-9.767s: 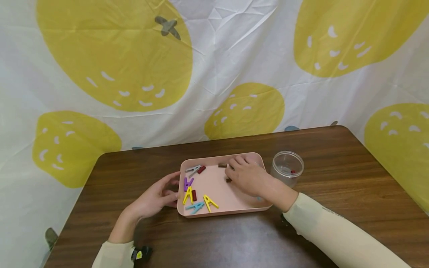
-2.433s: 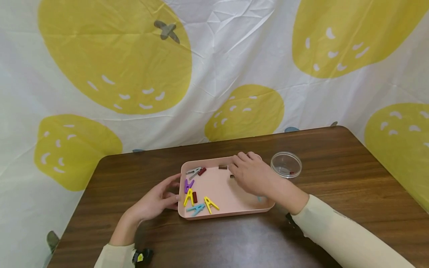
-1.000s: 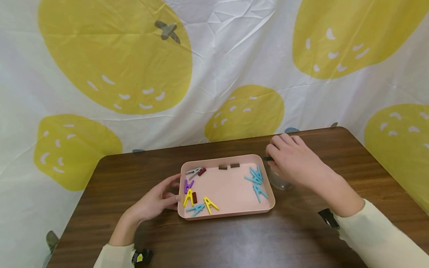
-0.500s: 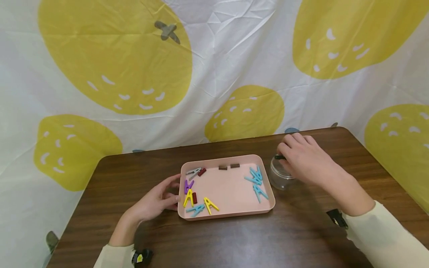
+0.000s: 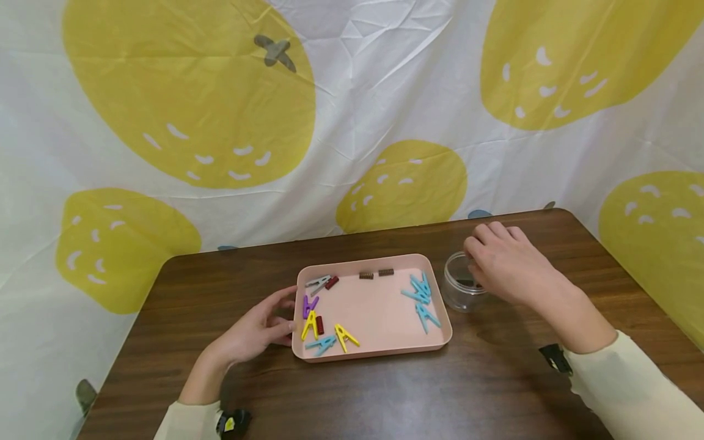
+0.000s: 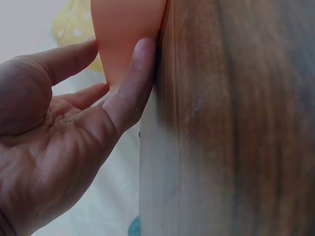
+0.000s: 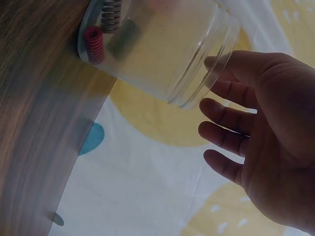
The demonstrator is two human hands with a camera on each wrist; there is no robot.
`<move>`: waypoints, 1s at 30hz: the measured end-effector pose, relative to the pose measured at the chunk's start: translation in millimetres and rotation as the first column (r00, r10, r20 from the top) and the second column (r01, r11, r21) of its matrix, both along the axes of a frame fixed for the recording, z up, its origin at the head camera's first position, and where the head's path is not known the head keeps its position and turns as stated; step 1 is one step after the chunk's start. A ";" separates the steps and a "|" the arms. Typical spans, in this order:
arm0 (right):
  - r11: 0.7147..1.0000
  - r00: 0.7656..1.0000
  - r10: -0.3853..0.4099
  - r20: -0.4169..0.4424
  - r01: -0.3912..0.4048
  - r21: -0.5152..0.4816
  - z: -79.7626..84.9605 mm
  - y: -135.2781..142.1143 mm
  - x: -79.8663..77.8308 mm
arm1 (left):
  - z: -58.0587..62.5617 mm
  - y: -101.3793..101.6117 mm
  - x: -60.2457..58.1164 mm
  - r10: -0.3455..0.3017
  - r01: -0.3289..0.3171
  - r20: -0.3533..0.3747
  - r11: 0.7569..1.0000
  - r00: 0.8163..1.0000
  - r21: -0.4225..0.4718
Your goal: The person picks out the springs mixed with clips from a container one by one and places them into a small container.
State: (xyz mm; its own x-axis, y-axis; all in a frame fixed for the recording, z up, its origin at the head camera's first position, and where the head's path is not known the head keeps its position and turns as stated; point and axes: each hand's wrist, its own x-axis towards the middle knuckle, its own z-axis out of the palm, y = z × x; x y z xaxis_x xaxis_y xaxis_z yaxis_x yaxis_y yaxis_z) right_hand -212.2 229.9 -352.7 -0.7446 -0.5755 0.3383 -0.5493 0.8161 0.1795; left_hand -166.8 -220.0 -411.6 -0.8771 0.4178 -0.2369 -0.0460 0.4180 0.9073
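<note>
My right hand [image 5: 508,263] is at the mouth of a clear round jar [image 5: 459,300], its fingers loosely bent and apart, holding nothing. Inside the jar, the right wrist view shows a red coil spring [image 7: 94,45], a silver coil spring [image 7: 111,15] and a blurred dark green piece [image 7: 124,39]. My left hand [image 5: 255,327] rests its fingertips against the left end of a pink tray [image 5: 379,321]. Two brown springs [image 5: 386,272] lie along the tray's far wall. Two dark red springs [image 5: 320,325] are on its left side.
Blue clips [image 5: 426,318] lie at the tray's right end. To the left are yellow clips [image 5: 345,337], a purple clip [image 5: 310,305], a grey clip [image 5: 318,282] and another blue clip [image 5: 321,344]. A lemon-print cloth [image 5: 385,122] hangs behind the brown table [image 5: 385,397].
My right hand has gone from the tray to the jar with a dark piece and let it go; the piece is now within the jar. The left hand has stayed at the tray.
</note>
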 end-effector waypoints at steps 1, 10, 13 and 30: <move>1.000 1.000 0.001 -0.001 -0.001 -0.001 0.0 -0.5 -0.1 | -3.1 -1.1 -1.0 0.001 -0.001 -0.004 1.000 1.000 -0.001; 0.995 0.996 0.084 -0.033 -0.086 -0.052 7.4 -21.9 1.8 | 7.6 2.7 3.6 0.002 -0.002 0.014 1.000 1.000 0.002; 0.993 0.994 0.104 -0.027 -0.105 -0.047 8.7 -32.9 3.0 | 0.5 0.4 0.7 0.006 -0.006 0.006 1.000 1.000 -0.006; 0.982 0.981 0.172 0.090 -0.178 0.059 -14.8 -92.0 0.1 | -11.6 -3.9 -3.0 0.012 -0.012 -0.025 1.000 1.000 -0.016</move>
State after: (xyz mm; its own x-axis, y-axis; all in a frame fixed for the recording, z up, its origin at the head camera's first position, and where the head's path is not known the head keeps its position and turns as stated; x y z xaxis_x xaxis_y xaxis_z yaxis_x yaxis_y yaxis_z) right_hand -212.2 138.0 -367.5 -0.6548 -0.7183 0.2353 -0.6978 0.6941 0.1768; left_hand -169.9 -223.8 -423.3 -0.8878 0.4036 -0.2214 -0.0284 0.4321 0.9014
